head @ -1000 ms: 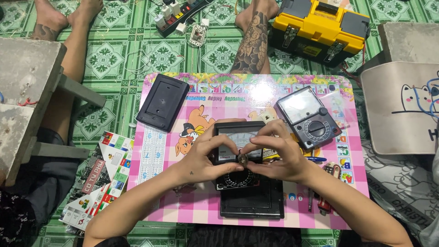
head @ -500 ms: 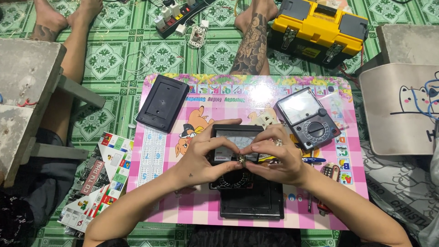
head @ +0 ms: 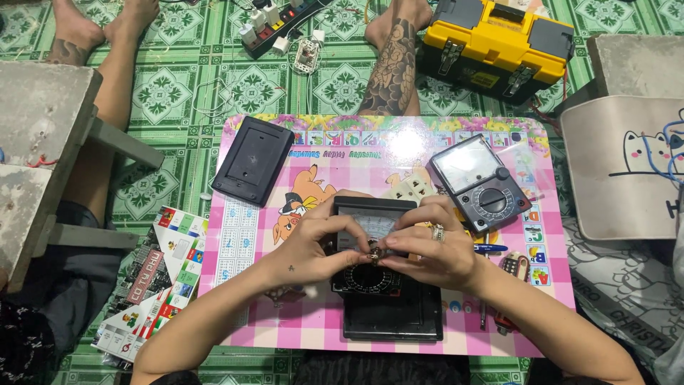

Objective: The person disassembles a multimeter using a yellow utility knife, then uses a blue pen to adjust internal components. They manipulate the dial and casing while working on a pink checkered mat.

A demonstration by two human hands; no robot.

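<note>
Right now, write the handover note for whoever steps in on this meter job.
Left hand: fingertips pinch a small metal part over the open black meter; grip closed on it.
Right hand: fingertips meet the same part from the other side.
Things: meter lies on a black tray on the pink table; detached back cover at the far left; a second meter at the far right.
Done: cover is off.
Left: part not yet released; cover not refitted.
</note>
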